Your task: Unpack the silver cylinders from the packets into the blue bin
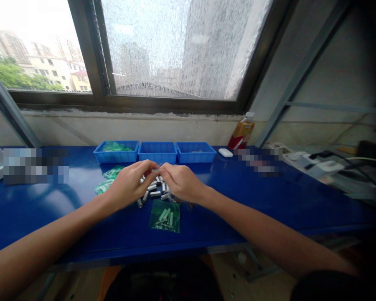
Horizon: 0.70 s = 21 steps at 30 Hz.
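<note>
In the middle of the blue table, my left hand (130,182) and my right hand (184,182) meet fingertip to fingertip. Both are closed in a pinch at a small silvery metal piece (156,170), and its far end is hidden by the right fingers. Below them lies a loose heap of short metal cylinders (155,193). A green see-through bag (155,209) with several light, slim pieces inside lies flat in front of the heap. Clear crinkled plastic (183,203) shows under my right wrist. More green bags (103,186) lie left of my left hand.
Along the back stand three blue bins: the left bin (115,157) holds green bags, beside a middle bin (157,155) and a right bin (196,156). A white rounded case (225,153) and a drink bottle (242,133) stand to their right. Cables and power strips (326,165) lie far right.
</note>
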Available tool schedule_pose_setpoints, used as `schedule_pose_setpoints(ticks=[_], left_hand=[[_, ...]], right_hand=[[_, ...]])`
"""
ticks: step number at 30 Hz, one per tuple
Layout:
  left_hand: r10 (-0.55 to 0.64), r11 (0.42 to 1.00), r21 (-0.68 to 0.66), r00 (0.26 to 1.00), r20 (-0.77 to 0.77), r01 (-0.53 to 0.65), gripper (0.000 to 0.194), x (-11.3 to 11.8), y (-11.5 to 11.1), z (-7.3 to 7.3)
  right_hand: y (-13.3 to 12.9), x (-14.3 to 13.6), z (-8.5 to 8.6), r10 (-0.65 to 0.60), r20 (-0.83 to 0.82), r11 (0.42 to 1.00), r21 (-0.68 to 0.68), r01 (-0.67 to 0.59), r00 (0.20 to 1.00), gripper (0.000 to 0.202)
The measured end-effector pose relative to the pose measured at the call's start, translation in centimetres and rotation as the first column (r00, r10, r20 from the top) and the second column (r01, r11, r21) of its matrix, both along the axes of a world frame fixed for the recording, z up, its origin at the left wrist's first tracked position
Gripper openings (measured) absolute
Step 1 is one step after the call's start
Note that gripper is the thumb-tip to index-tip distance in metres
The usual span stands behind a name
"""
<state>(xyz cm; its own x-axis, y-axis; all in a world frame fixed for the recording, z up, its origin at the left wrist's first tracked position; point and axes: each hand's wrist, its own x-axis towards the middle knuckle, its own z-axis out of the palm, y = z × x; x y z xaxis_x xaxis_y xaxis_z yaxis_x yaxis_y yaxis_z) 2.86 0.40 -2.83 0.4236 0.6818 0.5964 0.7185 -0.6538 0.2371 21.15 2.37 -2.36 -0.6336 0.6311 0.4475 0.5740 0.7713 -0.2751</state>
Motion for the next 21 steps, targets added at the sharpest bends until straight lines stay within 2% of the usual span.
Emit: schedule_pose_setpoints(ticks=[5, 8, 10, 13, 15, 18, 21], left_hand=[[0.043, 0.999, -0.029, 0.999, -0.025, -0.044, 0.028, 0.0, -0.1, 0.4], [0.044, 0.997, -0.068, 0.997, -0.063, -0.048, 0.038, 0.0, -0.3, 0.6], [0.055, 0.993, -0.101, 0.995, -0.089, -0.064, 0.036, -0.1, -0.3, 0.7], [0.065, 0.98, -0.174, 0.983, -0.171, -0.095, 0.031, -0.3, -0.1, 0.7], [0.031, 0.975, -0.208, 0.971, -0.237, -0.081, 0.028, -0.5, 0.0, 0.7], [-0.079, 0.978, -0.206, 0.946, -0.313, 0.013, 0.022, -0.6, 0.0, 0.7], [-0.174, 0.974, -0.201, 0.91, -0.378, 0.103, 0.021, -0.5, -0.2, 0.7]], right_hand=[[-0.3, -0.1, 0.0, 0.038, -0.125, 0.999, 0.03, -0.034, 0.991, 0.024], [-0.4, -0.2, 0.0, 0.075, -0.147, 0.994, 0.091, -0.062, 0.986, 0.019], [0.1, -0.1, 0.0, 0.075, -0.142, 0.992, 0.11, -0.06, 0.987, 0.017], [1.9, 0.7, -0.1, -0.02, -0.158, 0.988, 0.146, 0.043, 0.987, 0.017], [3.9, 1.5, -0.2, -0.139, -0.21, 0.965, 0.192, 0.18, 0.968, 0.016], [6.7, 2.8, -0.6, -0.265, -0.282, 0.918, 0.219, 0.331, 0.922, 0.013], [8.6, 3.4, -1.1, -0.311, -0.302, 0.904, 0.198, 0.378, 0.901, 0.012]])
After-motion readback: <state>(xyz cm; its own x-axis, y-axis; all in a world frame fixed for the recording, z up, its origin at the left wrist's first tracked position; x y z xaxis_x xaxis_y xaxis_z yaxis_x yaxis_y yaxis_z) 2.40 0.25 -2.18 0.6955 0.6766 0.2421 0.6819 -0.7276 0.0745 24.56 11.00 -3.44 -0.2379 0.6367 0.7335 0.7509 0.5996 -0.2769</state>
